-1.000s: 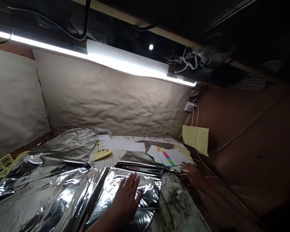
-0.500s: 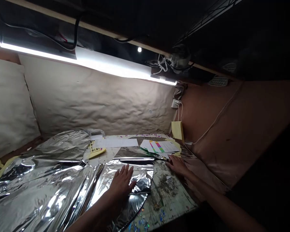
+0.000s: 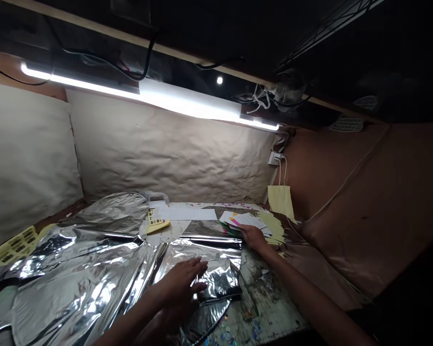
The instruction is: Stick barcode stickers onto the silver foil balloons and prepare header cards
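Note:
My left hand (image 3: pixel 180 284) lies flat, fingers spread, on a crinkled silver foil sheet (image 3: pixel 94 274) that covers most of the worktable. My right hand (image 3: pixel 251 236) reaches to the back right and rests on a stack of paper sheets (image 3: pixel 245 221), white with coloured stripes on top; whether it grips them I cannot tell. A folded dark flap of foil (image 3: pixel 220 283) sits just right of my left hand.
A yellow sticker sheet (image 3: pixel 155 223) and a long white paper strip (image 3: pixel 187 214) lie at the back. Yellow sheets (image 3: pixel 10 242) lie at the far left. A yellow paper (image 3: pixel 279 199) hangs at the right wall. A tube light (image 3: pixel 166 98) runs overhead. The worn table edge (image 3: pixel 267 317) shows at front right.
My right hand has moved from the bare table surface back onto the paper stack. My left hand has stayed on the foil, sliding slightly. The camera has shifted.

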The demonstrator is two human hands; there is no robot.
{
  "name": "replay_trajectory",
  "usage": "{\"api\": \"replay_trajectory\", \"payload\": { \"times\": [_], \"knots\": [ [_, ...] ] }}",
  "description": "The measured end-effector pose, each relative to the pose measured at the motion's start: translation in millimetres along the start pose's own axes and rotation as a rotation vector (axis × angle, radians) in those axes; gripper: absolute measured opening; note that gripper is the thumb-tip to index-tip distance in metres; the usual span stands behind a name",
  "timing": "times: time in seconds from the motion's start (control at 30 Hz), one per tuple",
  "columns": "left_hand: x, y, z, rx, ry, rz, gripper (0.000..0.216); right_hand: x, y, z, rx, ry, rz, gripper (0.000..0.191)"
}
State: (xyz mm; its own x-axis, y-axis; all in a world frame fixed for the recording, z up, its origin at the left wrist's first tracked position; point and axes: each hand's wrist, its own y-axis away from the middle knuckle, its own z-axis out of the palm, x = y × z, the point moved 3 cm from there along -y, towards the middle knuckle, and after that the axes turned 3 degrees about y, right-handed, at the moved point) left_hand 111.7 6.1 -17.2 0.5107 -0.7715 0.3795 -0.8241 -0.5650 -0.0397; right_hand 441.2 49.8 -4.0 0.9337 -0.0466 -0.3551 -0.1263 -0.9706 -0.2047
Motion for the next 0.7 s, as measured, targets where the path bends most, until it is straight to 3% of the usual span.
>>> {"api": "replay_trajectory", "payload": {
  "times": [0.07, 0.17, 0.23, 0.3, 0.4, 0.5, 0.6, 0.7],
  "knots": [
    [-13, 4, -7, 0.039, 0.004, -0.055, 0.065, -15, 8, -10, 0.086, -0.107, -0.069, 0.026],
    [-25, 9, -30, 0.246, -0.061, -0.127, 0.085, -46, 27, -20, 0.186, -0.282, -0.193, 0.028],
    [-24, 12, -46, 0.389, -0.145, -0.096, 0.093, -69, 45, -19, 0.199, -0.493, -0.287, 0.018],
    [-20, 14, -55, 0.430, -0.222, -0.013, 0.094, -89, 61, -13, 0.141, -0.750, -0.358, 0.006],
    [-16, 15, -51, 0.293, -0.231, 0.096, 0.097, -105, 71, 1, -0.061, -1.033, -0.358, 0.016],
    [-18, 18, -41, 0.135, -0.129, 0.134, 0.120, -109, 63, 11, -0.289, -1.218, -0.288, 0.027],
    [-22, 22, -38, 0.076, -0.009, 0.138, 0.133, -116, 50, 12, -0.458, -1.310, -0.246, 0.037],
    [-28, 22, -40, 0.054, 0.133, 0.120, 0.133, -128, 36, 10, -0.537, -1.330, -0.220, 0.045]
  ]
}}
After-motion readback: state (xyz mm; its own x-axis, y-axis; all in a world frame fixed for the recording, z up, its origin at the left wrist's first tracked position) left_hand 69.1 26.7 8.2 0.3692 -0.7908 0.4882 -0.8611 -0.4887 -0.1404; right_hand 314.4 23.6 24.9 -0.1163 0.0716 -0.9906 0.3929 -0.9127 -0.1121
